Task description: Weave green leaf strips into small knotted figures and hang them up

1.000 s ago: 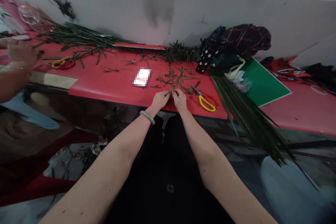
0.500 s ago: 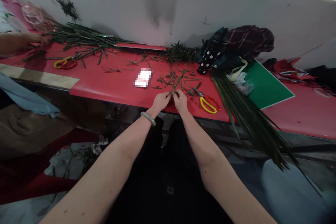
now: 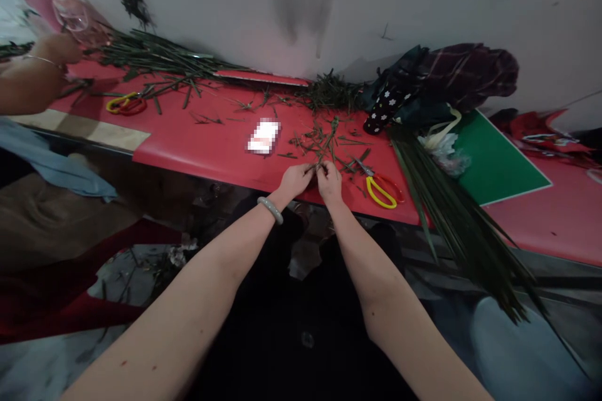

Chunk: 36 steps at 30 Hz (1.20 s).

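Observation:
At the front edge of the red-covered table, my left hand and my right hand meet with bent fingers. Both are closed in a pinch on thin green leaf strips, whose gripped ends are hidden by the fingertips. Just beyond the hands lie scattered leaf cuttings. To the right of my right hand rests a pair of scissors with one yellow and one red handle. A bracelet circles my left wrist.
Long palm leaves overhang the table edge at right, beside a green board. A blurred-out white rectangle lies left of centre. Far left, a co-worker's arm reaches over the table near more scissors and leaf stalks.
The view has shifted, so the table things appear slightly farther right. My hands stay together on the leaf strips. At far left, the co-worker's hand has lifted and changed its pose.

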Tool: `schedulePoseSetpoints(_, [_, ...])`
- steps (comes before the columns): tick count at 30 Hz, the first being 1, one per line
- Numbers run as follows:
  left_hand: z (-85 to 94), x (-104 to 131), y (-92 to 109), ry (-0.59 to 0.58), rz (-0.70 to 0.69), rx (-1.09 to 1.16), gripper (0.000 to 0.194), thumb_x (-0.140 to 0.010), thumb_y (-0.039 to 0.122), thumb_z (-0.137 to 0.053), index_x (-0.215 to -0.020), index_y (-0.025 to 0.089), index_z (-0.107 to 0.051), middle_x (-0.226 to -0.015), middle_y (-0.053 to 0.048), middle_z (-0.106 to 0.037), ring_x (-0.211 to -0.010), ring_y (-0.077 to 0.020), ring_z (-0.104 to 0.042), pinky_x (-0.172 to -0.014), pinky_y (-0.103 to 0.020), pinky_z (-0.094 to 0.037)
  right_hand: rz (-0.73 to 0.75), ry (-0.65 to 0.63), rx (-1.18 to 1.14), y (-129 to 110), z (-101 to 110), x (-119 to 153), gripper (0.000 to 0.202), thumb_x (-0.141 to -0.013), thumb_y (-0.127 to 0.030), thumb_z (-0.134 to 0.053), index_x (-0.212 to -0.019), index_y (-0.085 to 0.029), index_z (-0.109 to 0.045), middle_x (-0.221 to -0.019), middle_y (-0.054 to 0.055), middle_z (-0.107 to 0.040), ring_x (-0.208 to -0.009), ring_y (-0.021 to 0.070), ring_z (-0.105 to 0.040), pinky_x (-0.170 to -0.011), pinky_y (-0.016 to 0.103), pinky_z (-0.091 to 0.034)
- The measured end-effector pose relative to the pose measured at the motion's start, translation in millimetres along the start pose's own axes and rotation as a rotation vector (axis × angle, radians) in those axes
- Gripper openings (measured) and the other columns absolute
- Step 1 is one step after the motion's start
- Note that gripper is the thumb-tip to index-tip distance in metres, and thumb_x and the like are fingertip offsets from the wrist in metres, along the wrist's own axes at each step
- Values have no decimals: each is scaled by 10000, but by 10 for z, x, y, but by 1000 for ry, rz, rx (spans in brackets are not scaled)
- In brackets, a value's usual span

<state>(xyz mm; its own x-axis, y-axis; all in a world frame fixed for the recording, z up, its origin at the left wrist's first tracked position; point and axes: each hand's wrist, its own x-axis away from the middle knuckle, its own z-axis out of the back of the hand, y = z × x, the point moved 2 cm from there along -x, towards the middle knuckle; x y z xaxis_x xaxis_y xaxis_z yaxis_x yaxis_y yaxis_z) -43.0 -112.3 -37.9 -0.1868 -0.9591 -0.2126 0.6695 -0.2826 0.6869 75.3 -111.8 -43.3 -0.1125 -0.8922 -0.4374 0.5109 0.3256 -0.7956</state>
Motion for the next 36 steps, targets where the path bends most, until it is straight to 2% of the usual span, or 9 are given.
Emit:
schedulePoseSetpoints(5, [2, 0, 39, 16, 39, -75, 329, -864, 318, -352, -927, 160, -634, -860, -97, -674, -764, -186, -608, -663, -260, -423, -9, -28, 20, 40, -30, -33, 230, -752, -339, -383, -832, -174, -523, -816, 78, -621, -733, 177, -552, -714, 321, -446])
schedulePoseSetpoints(11, [3, 7, 44, 25, 40, -83, 334, -871, 325, -343, -942, 162, -626, -848, -88, -673, -768, -185, -610, -643, -251, -415, 2, -35, 15, 44, -24, -40, 200, -759, -329, -400, -826, -182, -518, -834, 69, -624, -767, 172, -555, -747, 321, -446])
schedulePoseSetpoints(16, [22, 24, 53, -18, 14, -50, 333, -875, 322, -342, -938, 163, -628, -849, -77, -671, -752, -174, -604, -645, -249, -413, -17, -47, 20, 4, 22, -12, 212, -770, -356, -416, -798, -179, -528, -798, 66, -628, -719, 163, -551, -697, 305, -452])
schedulePoseSetpoints(23, [62, 48, 76, -73, -4, 34, 328, -879, 332, -337, -883, 170, -622, -784, -49, -657, -691, -149, -587, -602, -236, -408, -52, -83, 39, -16, 76, 35, 183, -794, -304, -443, -848, -176, -561, -856, 67, -648, -791, 166, -594, -743, 318, -478])
schedulePoseSetpoints(31, [71, 53, 52, -140, -143, 129, 285, -871, 298, -375, -756, 146, -586, -705, -22, -619, -658, -114, -559, -611, -222, -419, 10, -117, 14, -2, 157, 109, 124, -799, -222, -474, -879, -187, -561, -867, 54, -654, -820, 151, -621, -727, 299, -507])
schedulePoseSetpoints(36, [107, 50, 39, -149, -229, 171, 262, -865, 277, -379, -809, 132, -590, -718, -37, -621, -655, -121, -555, -617, -241, -433, -16, -182, 33, -8, 222, 136, 83, -789, -198, -492, -834, -209, -561, -883, 51, -651, -820, 165, -624, -693, 310, -519])
